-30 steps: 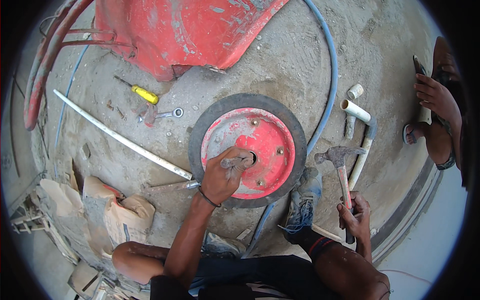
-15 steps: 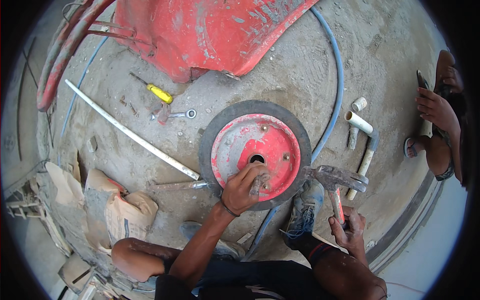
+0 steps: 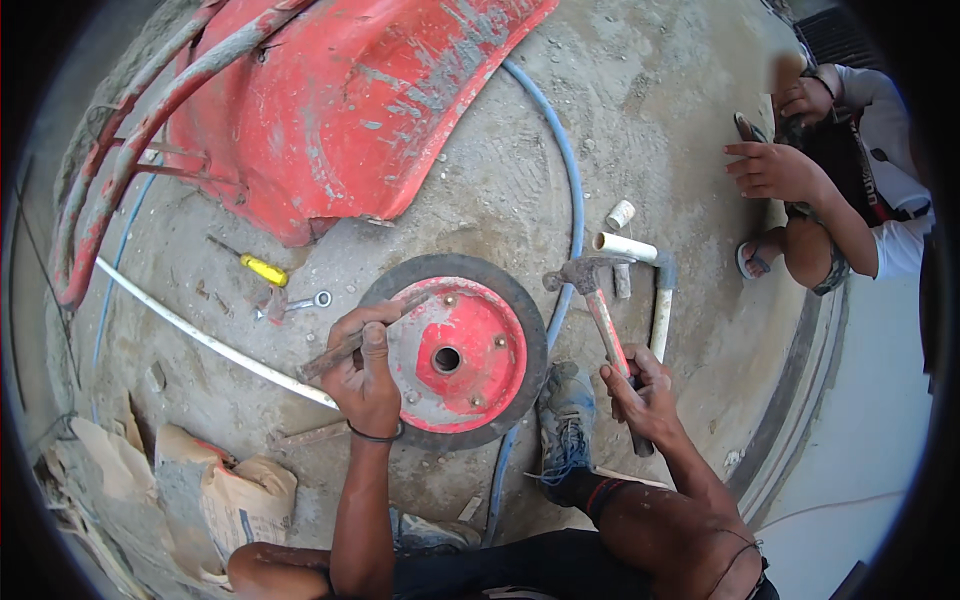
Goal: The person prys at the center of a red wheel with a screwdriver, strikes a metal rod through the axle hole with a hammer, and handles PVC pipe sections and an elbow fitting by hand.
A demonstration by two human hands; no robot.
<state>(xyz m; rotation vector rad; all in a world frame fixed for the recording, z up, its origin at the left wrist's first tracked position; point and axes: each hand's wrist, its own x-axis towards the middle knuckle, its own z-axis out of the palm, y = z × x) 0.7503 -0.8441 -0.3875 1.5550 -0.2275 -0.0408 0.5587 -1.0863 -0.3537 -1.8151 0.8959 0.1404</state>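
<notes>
A wheel [image 3: 480, 405] with a red, paint-worn rim and a black tyre lies flat on the ground, its round centre hole facing up. My left hand [image 3: 365, 385] is closed around a dirty metal bar [image 3: 330, 360], held slantwise above the wheel's left side. The bar's exact kind is unclear. To the right of the wheel, my right hand [image 3: 645, 398] grips a claw hammer [image 3: 607, 325] by its red and black handle, with the head up and clear of the wheel. Several bolts [image 3: 500, 342] stand out on the rim.
A red wheelbarrow tray [image 3: 340, 100] lies beyond the wheel. Near it are a yellow screwdriver [image 3: 263, 270], a wrench [image 3: 310, 301] and a white pipe [image 3: 210, 342]. A blue hose [image 3: 565, 160] curves past pipe pieces [image 3: 662, 310]. Another person [image 3: 800, 190] crouches at right; a paper sack [image 3: 250, 500] sits left.
My left hand has lifted off the rim near the centre hole and moved left, tilting the bar from upright to slanting. The hammer has turned and risen slightly. The view has shifted.
</notes>
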